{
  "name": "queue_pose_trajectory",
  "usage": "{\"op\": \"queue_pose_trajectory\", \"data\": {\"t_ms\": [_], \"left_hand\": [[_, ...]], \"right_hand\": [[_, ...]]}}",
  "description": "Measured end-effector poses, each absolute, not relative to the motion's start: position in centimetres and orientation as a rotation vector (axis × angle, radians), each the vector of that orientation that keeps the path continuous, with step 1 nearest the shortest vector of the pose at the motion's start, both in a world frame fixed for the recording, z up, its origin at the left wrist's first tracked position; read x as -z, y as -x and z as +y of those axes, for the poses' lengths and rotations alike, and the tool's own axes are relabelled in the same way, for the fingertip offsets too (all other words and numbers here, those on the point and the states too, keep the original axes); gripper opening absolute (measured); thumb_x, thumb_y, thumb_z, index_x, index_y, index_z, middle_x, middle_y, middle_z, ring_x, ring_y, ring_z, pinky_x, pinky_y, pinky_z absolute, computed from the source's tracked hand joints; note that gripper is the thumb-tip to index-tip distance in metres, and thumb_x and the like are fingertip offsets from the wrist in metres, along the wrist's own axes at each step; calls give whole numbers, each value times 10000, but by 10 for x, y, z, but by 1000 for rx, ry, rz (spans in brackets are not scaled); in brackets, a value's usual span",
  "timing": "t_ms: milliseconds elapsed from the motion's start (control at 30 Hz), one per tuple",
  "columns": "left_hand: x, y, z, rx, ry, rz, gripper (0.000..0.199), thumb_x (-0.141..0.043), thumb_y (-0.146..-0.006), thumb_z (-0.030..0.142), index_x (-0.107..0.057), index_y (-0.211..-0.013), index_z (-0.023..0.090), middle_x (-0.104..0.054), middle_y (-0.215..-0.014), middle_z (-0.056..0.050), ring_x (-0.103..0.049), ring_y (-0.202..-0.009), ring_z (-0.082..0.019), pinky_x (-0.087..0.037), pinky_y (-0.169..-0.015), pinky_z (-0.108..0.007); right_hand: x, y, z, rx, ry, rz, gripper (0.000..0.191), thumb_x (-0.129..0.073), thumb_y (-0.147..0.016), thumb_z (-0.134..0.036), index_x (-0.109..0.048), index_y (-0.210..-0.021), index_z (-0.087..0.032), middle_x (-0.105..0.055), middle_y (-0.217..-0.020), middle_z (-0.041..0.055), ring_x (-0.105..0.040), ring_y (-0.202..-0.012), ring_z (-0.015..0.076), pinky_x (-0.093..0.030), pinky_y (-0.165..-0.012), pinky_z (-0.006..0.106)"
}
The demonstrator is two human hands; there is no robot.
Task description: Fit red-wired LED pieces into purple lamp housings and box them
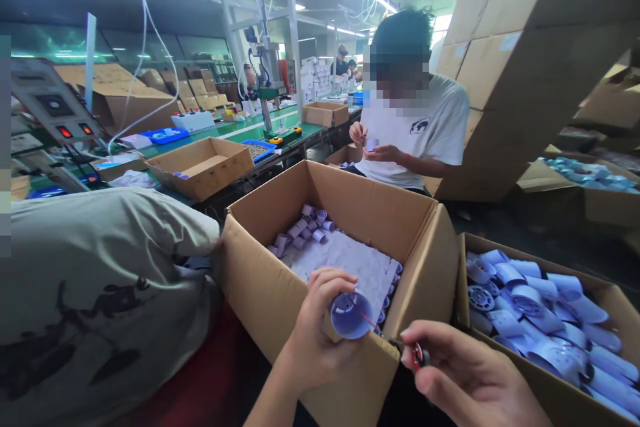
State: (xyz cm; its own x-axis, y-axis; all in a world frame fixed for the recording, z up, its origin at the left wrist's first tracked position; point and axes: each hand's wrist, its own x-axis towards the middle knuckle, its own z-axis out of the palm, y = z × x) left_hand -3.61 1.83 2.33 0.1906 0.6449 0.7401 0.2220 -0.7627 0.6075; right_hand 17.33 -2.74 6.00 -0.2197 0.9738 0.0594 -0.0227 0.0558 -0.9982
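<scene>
Lavender plastic cup point(353, 323), smooth, thin-walled and round-mouthed, held at the near edge of a deep cardboard carton point(263, 293) in the left hand point(323, 323), with fingers curled about the cup's outer wall. From its mouth, a thin red wire point(370, 321) towards a small rounded part point(419, 355), dark with red, pinched between thumb and fingers of the right hand point(465, 367); finer detail too small to tell. Inside the carton, a mottled white sheet point(335, 257) and short matte cylinders point(303, 228), loosely heaped beyond it. At right, a lower cardboard box point(530, 250) full of glossy pale tubes point(545, 320), one with a spoked round end. Opposite, a co-worker point(415, 130) in a white shirt point(443, 117), with a similar cylinder point(371, 145) in hand.
</scene>
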Motion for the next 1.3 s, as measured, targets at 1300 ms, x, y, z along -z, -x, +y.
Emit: {"op": "queue_pose_trajectory", "data": {"t_ms": [1300], "left_hand": [[-12, -15, 4, -2078, -2066, 848, 475, -612, -860, 145, -353, -1237, 273, -579, -1122, -72, -518, -1016, -206, -443, -886, -414]], "right_hand": [[-39, -137, -21, 209, 1118, -1876, 145, -587, -909, -167, -705, -894, -251, -675, -980, 75, -657, -804, 187, -593, -630, 275]]}}
